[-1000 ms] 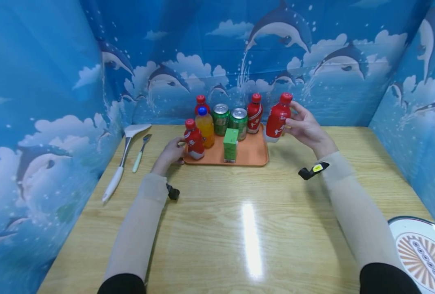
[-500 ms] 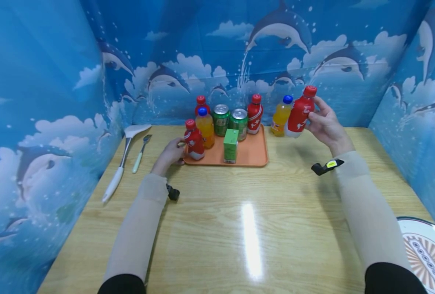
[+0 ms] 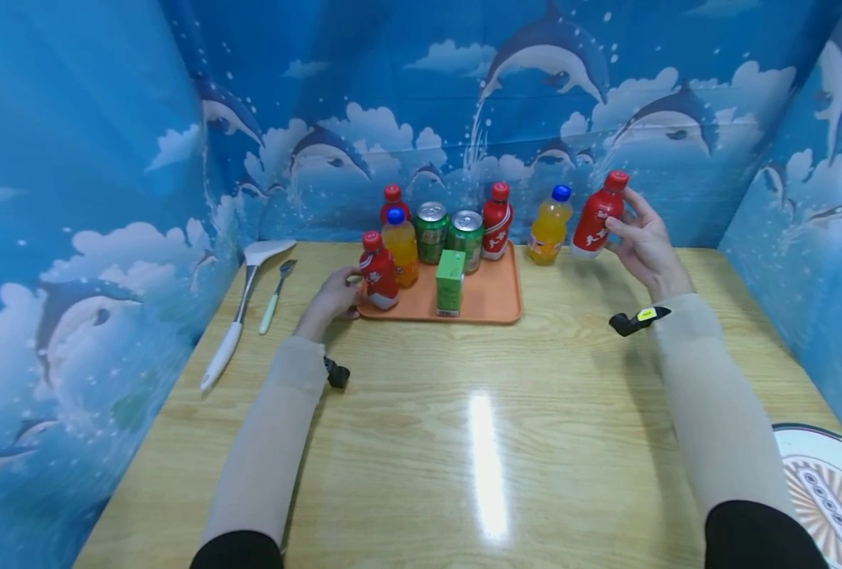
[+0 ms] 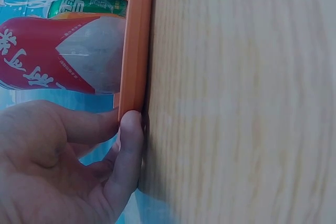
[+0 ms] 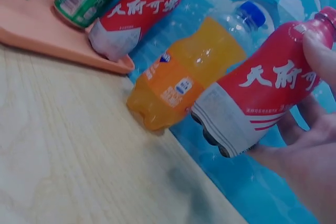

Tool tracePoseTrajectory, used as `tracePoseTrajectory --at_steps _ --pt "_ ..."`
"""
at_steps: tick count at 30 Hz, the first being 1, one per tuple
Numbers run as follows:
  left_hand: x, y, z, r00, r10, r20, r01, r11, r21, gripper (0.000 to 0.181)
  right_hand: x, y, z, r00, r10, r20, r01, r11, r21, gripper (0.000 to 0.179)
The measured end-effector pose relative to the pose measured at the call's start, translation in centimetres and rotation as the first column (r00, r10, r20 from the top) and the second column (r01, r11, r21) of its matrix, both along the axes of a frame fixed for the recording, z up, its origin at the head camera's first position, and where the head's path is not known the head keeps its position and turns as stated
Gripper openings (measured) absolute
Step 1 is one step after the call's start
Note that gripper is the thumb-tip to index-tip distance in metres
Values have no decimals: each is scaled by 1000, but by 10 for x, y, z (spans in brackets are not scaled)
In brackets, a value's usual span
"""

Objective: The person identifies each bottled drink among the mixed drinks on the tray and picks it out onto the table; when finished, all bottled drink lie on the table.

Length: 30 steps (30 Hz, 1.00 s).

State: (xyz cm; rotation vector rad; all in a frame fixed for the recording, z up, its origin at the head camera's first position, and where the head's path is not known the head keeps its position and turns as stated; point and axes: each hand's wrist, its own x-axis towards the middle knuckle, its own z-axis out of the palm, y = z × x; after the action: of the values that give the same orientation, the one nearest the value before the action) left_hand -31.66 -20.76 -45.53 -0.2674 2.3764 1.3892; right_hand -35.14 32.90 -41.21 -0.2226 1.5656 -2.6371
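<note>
My right hand (image 3: 646,246) grips a red-labelled cola bottle (image 3: 597,221), slightly tilted, to the right of an orange soda bottle (image 3: 549,229) with a blue cap. In the right wrist view the held bottle's base (image 5: 223,124) appears raised off the table. At the far side, an orange tray (image 3: 495,304) carries several drinks: red cola bottles (image 3: 380,273), another orange soda bottle (image 3: 402,249), two green cans (image 3: 431,233) and a green carton (image 3: 449,284). My left hand (image 3: 334,294) pinches the tray's left rim (image 4: 137,51) between thumb and fingers.
A white-handled spatula (image 3: 232,324) and a small fork (image 3: 273,300) with a pale green handle lie on the left of the table (image 3: 407,442). A patterned plate (image 3: 829,490) stands at the right front. Blue dolphin cloth (image 3: 364,103) hangs behind and at both sides.
The right hand has carried the cola bottle rightward from the tray's right end, uncovering the orange soda bottle behind it, and lowered it slightly in the last half second. The left hand has stayed put.
</note>
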Motion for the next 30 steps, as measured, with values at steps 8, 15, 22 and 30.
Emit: tracePoseTrajectory --at_steps 8,15,22,30 --pt "2 1 1 1000 0 1 1 1000 -6 56 -7 2 -7 995 -61 83 54 995 82 73" --pt "2 1 4 1000 0 10 0 1000 -5 58 -12 -4 -12 992 -97 80 91 992 83 72" --pt "0 1 2 1000 14 26 -13 1000 -4 59 -18 -12 -17 978 -177 108 159 975 156 75" --pt "0 1 2 1000 25 14 -25 1000 2 55 -20 -13 -21 970 -205 126 180 966 184 75"
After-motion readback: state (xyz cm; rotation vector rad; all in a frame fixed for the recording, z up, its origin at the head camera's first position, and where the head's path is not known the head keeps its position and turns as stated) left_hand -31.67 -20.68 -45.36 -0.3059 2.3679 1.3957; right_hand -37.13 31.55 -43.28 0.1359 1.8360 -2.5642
